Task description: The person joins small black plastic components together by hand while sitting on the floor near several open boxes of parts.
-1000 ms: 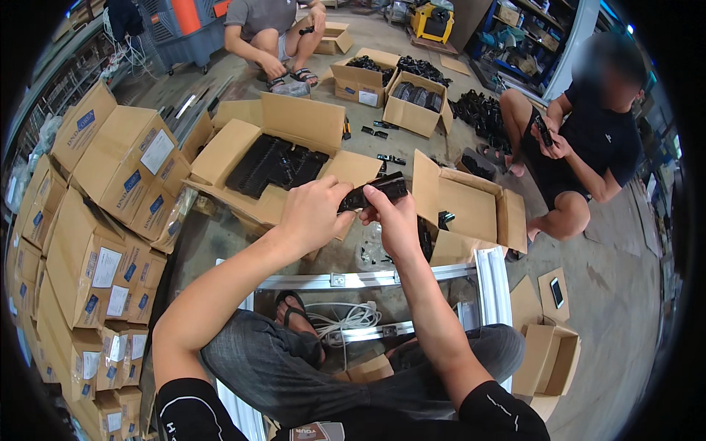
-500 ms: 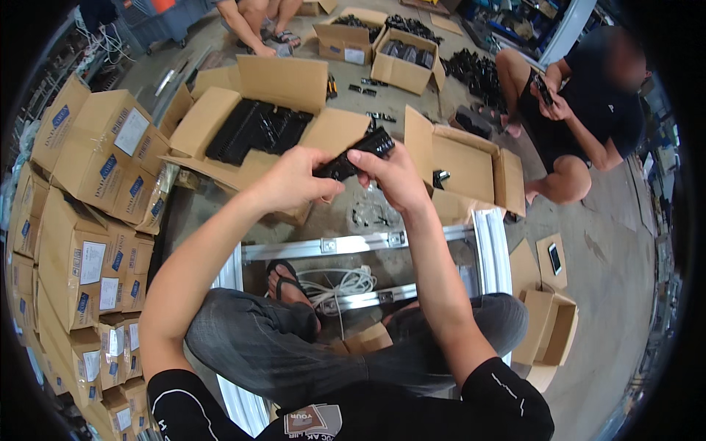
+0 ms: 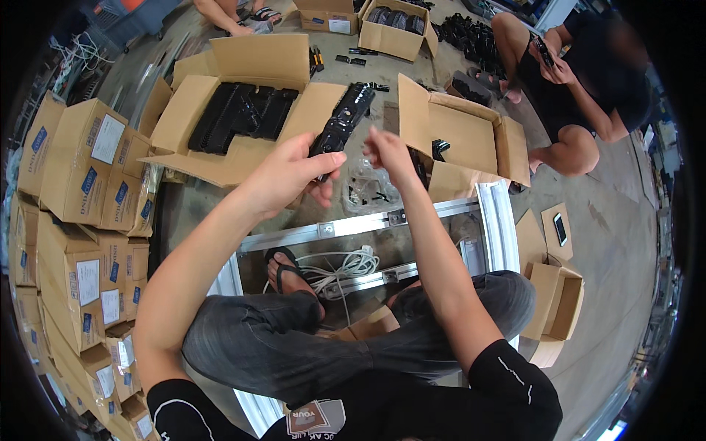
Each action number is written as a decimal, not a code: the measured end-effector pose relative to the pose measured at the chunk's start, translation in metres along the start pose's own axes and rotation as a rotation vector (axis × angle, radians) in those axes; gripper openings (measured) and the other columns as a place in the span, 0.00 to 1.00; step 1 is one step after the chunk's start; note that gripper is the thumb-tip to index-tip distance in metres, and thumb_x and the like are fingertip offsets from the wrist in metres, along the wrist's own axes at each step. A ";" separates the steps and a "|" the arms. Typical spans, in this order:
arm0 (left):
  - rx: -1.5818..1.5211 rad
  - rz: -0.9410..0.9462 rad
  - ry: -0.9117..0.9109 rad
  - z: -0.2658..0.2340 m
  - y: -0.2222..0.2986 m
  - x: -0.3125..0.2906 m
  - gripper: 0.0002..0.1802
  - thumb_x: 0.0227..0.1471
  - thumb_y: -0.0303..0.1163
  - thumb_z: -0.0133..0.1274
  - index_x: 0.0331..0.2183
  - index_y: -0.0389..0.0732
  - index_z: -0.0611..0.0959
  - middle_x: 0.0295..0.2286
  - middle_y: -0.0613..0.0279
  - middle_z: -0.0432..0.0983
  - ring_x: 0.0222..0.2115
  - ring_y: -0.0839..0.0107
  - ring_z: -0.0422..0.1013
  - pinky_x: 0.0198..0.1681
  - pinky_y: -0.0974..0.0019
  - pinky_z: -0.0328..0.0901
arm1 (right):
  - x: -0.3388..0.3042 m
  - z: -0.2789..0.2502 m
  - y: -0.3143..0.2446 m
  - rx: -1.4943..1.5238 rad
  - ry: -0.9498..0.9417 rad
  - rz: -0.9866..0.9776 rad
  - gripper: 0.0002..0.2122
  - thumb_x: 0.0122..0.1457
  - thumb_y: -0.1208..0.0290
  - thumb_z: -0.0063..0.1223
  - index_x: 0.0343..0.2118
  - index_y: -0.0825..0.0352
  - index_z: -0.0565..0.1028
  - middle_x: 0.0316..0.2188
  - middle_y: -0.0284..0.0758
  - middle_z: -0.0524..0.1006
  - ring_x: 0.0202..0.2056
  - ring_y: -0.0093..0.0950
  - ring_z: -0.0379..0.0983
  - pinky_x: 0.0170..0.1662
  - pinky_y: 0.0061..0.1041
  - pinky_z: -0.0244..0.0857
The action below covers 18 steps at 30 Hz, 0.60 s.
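Observation:
A long glossy black plastic part (image 3: 346, 117) is gripped near its lower end by my left hand (image 3: 290, 173), thumb on top. It tilts up and away to the right. My right hand (image 3: 390, 156) is apart from the part, just to its right, with the fingers curled together. Whatever they may pinch is too small to make out. Below the hands lies a clear plastic bag (image 3: 368, 187) with small dark pieces in it. To the left, an open cardboard box (image 3: 257, 59) holds rows of black ridged parts (image 3: 243, 117). On the right, another open box (image 3: 467, 143) has a small black piece in it.
An aluminium frame (image 3: 360, 223) surrounds my legs, with a coiled white cable (image 3: 357, 261) inside. Stacked cartons (image 3: 92, 165) line the left side. A phone (image 3: 560, 229) lies on cardboard at the right. A co-worker (image 3: 581, 88) crouches at the far right, holding a black part.
My right hand has let go of the black part and drawn away from it. My left hand now holds the part alone, swung more upright. The view has shifted slightly.

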<state>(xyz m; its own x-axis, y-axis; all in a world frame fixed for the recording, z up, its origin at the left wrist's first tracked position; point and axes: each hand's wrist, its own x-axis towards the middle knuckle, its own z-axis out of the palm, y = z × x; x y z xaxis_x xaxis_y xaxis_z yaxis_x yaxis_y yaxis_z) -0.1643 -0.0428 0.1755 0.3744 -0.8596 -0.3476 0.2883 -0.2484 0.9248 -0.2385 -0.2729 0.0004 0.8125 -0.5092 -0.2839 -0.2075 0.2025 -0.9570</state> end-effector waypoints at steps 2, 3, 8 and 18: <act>-0.028 0.001 0.027 0.005 0.008 -0.001 0.17 0.58 0.36 0.58 0.42 0.36 0.72 0.29 0.63 0.73 0.23 0.75 0.74 0.22 0.71 0.71 | 0.021 -0.020 0.060 -0.217 0.089 0.097 0.18 0.60 0.55 0.54 0.28 0.69 0.78 0.23 0.36 0.79 0.26 0.24 0.76 0.28 0.24 0.68; -0.040 0.014 0.045 0.008 0.011 0.001 0.17 0.58 0.35 0.57 0.42 0.36 0.71 0.30 0.63 0.74 0.24 0.75 0.74 0.23 0.71 0.71 | 0.030 -0.030 0.088 -0.306 0.116 0.164 0.15 0.57 0.60 0.57 0.27 0.70 0.79 0.24 0.40 0.81 0.28 0.28 0.79 0.30 0.27 0.71; -0.017 -0.011 0.116 -0.007 0.005 0.003 0.16 0.59 0.34 0.57 0.42 0.36 0.71 0.30 0.62 0.75 0.24 0.75 0.74 0.22 0.73 0.69 | 0.045 -0.018 0.160 -0.873 0.083 0.090 0.08 0.50 0.69 0.56 0.29 0.66 0.82 0.31 0.46 0.82 0.35 0.41 0.81 0.40 0.36 0.73; -0.055 -0.107 0.252 -0.028 -0.017 0.011 0.14 0.57 0.31 0.58 0.37 0.38 0.69 0.26 0.61 0.76 0.20 0.78 0.71 0.19 0.75 0.63 | 0.072 0.036 0.198 -1.118 0.003 0.156 0.10 0.53 0.73 0.52 0.36 0.65 0.81 0.38 0.47 0.81 0.41 0.47 0.79 0.46 0.43 0.72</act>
<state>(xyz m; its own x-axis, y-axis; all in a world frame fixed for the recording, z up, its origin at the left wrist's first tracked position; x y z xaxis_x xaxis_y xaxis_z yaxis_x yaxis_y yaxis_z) -0.1408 -0.0357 0.1513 0.5446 -0.6899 -0.4770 0.3829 -0.3015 0.8732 -0.2017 -0.2393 -0.2073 0.7342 -0.5458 -0.4038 -0.6789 -0.5977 -0.4264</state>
